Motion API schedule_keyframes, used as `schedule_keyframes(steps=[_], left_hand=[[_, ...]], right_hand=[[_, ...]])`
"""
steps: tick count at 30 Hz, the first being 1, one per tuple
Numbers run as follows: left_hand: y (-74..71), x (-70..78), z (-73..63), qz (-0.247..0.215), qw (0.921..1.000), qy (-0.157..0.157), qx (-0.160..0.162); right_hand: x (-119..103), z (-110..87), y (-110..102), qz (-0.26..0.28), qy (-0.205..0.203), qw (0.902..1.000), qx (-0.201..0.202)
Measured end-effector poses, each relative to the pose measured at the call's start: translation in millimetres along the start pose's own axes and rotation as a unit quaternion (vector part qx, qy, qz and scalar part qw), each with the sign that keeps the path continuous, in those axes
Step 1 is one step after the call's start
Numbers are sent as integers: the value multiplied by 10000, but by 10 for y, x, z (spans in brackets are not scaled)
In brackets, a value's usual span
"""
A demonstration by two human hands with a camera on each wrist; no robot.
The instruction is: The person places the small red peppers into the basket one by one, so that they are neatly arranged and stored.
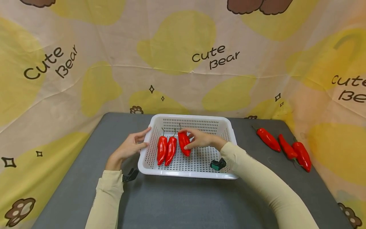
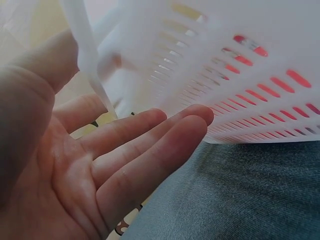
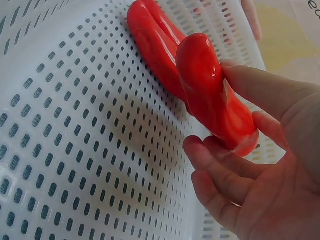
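A white plastic basket with slotted walls stands on the table. My left hand touches its left rim; in the left wrist view, several fingers extend fairly straight beneath the rim, beside the slotted wall. My right hand reaches inside the basket and pinches a red chili pepper between thumb and fingers. This pepper is tilted in the right wrist view. Two more red peppers, one on the left and one beside it, lie side by side in the basket, stems toward the back.
To the right of the basket, three red peppers lie on the grey table: one farther left, one in the middle and one near the edge. A patterned cloth hangs behind and along the sides.
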State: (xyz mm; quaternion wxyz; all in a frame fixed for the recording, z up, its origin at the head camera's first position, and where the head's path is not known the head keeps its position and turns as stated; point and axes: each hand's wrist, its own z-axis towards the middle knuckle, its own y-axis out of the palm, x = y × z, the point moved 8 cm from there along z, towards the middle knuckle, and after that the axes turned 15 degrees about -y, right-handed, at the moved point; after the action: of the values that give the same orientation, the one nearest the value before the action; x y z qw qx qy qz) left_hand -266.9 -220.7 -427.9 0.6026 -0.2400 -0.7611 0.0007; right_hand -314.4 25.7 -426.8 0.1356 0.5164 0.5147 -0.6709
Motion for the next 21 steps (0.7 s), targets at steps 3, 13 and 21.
schedule_keyframes(steps=[3,13,21], left_hand=[[1,-2,2,39,10000,-33,47],[10,-3,0,57,9999,-71,53],[3,-5,6,54,9999,-77,58]], right_hand=[[9,6,8,-25,49,10000,28],[13,18,97,-283,198,9991,-246],[22,13,170,-512,215,9974,-464]])
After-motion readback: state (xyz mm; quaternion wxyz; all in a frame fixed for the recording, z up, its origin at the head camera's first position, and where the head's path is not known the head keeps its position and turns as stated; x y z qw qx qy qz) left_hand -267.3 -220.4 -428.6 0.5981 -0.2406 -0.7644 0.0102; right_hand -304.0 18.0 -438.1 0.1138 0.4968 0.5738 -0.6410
